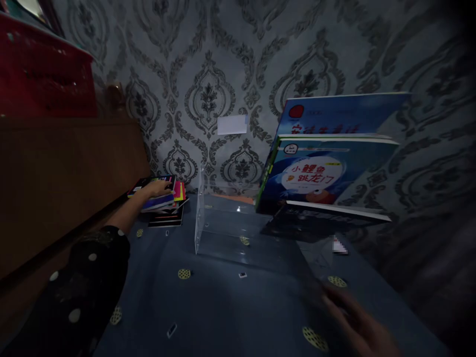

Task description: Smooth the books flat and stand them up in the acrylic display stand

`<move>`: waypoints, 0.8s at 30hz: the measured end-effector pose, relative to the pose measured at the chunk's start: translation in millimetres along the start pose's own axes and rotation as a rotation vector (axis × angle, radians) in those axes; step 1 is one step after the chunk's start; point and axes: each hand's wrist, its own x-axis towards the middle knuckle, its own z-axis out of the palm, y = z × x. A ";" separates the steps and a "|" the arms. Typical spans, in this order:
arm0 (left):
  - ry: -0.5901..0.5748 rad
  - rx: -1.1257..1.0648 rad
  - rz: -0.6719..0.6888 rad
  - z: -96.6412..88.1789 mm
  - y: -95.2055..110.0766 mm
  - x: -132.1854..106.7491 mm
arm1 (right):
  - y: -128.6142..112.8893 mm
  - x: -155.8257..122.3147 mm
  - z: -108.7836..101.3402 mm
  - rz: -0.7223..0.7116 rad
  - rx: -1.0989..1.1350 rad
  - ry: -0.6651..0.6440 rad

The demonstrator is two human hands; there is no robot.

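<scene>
My left hand (159, 188) reaches far left and lies on top of a small stack of colourful books (163, 201) on the blue cloth, fingers flat over the top book. My right hand (353, 322) hovers low at the front right above the cloth, blurred by motion, and nothing shows in it. Between the hands stands a clear acrylic book stand (223, 223). Several blue picture books (323, 168) lean inside it against the wall, and a dark book (316, 218) lies flat at their foot.
A blue cloth with yellow dotted circles (223, 307) covers the surface. A brown wooden headboard (67, 173) runs along the left, with a red box (40, 69) on top. Patterned grey wallpaper (208, 94) with a white socket plate (232, 125) closes the back.
</scene>
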 end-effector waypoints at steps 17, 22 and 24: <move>-0.149 0.229 0.103 -19.1 16.7 45.7 | -7.8 -10.7 52.9 0.002 0.142 -0.201; -0.051 0.240 0.051 -18.0 21.3 15.1 | -13.6 -10.4 55.7 -0.046 0.147 -0.189; -0.032 0.242 0.047 -20.5 23.5 -4.7 | -14.7 -10.9 56.8 -0.068 0.155 -0.182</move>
